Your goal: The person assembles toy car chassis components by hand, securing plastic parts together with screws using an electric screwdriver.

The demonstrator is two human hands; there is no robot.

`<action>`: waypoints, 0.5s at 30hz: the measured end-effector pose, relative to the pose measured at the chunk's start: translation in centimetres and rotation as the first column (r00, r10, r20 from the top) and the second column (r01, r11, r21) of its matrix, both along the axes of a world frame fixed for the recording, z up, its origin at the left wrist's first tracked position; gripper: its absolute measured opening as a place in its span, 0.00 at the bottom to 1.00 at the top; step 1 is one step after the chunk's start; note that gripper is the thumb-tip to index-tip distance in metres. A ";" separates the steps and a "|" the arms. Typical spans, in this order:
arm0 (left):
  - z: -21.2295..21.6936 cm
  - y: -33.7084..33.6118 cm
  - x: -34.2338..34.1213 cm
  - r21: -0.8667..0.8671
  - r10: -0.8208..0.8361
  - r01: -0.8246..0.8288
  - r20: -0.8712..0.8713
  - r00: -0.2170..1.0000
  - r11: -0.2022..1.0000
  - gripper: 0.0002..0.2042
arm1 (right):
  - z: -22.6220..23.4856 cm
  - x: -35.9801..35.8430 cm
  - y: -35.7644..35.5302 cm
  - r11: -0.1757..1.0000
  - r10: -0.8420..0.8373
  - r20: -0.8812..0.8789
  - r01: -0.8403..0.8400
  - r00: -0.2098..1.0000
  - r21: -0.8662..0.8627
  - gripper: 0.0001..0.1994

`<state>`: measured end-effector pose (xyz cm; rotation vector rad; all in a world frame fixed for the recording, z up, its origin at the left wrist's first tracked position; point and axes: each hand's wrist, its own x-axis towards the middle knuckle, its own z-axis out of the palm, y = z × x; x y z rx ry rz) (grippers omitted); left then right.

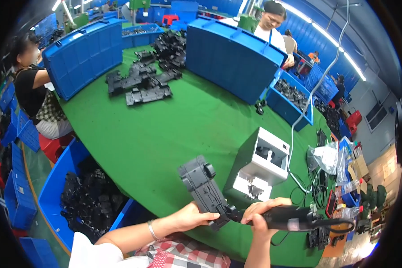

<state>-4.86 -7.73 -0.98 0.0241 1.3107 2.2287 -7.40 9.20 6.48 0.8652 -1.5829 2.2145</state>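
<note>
On the far left, a blue bin (53, 192) beside the green table (174, 129) was filled with many black plastic parts (91, 196), so it seemed that a lot of pieces were waiting there; I could not tell if they were finished or not.

The left hand (190, 217) was closed around the lower end of a grey plastic chassis (203, 185), with the thumb lying over its edge. The chassis was lifted above the table edge, near the person's body, and it pointed up and away toward the middle of the table. Black wheels were already mounted on it, at the far end and at the near end.

The right hand (259, 215) was wrapped tightly around the handle of a black electric screwdriver (290, 218). The tool lay almost horizontal, and its tip met the near end of the chassis, just beside the left hand. I judged that the fastening of this piece was in progress, not yet complete, but no screw could be seen.

Further right, a white and grey machine (259, 163) stood on the table, apart from both hands. A white cable (319, 85) hung down from above behind it. At the right edge lay clear plastic bags (328, 158) and small boxes.
</note>
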 end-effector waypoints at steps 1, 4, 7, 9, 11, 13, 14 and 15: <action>1.0 -0.3 0.2 0.068 -0.021 0.019 0.025 0.999 0.998 0.20 | 1.0 0.0 0.1 0.999 -0.022 -0.018 0.022 1.000 -0.036 0.19; 0.1 -1.8 0.1 -0.022 -0.098 0.100 0.088 0.991 0.995 0.24 | 2.9 -0.3 1.4 0.934 -0.243 0.058 0.250 0.968 -0.256 0.18; -1.7 -1.3 -0.3 0.031 -0.028 0.023 0.149 0.988 0.999 0.21 | 3.6 -1.8 2.5 0.845 -0.504 0.049 0.504 0.862 -0.180 0.18; -1.5 -1.1 -0.4 0.039 0.008 -0.014 0.168 0.986 0.999 0.19 | 2.9 -3.2 2.5 0.823 -0.563 -0.020 0.558 0.826 -0.112 0.18; -0.1 -1.0 -0.7 -0.011 0.078 -0.077 0.116 0.990 0.997 0.12 | 1.8 -3.8 2.2 0.797 -0.604 -0.047 0.604 0.796 0.003 0.17; -0.4 -1.2 -0.8 0.034 0.125 -0.129 0.111 0.986 0.991 0.12 | 1.9 -4.3 1.5 0.786 -0.613 -0.017 0.612 0.790 0.092 0.13; -0.6 -1.2 -0.9 0.064 0.140 -0.148 0.111 0.984 0.987 0.12 | 2.3 -4.2 1.7 0.822 -0.569 0.069 0.565 0.819 0.074 0.15; -0.7 -1.1 -1.0 0.081 0.161 -0.171 0.122 0.979 0.982 0.12 | 2.5 -4.0 1.7 0.854 -0.519 0.154 0.518 0.841 0.052 0.16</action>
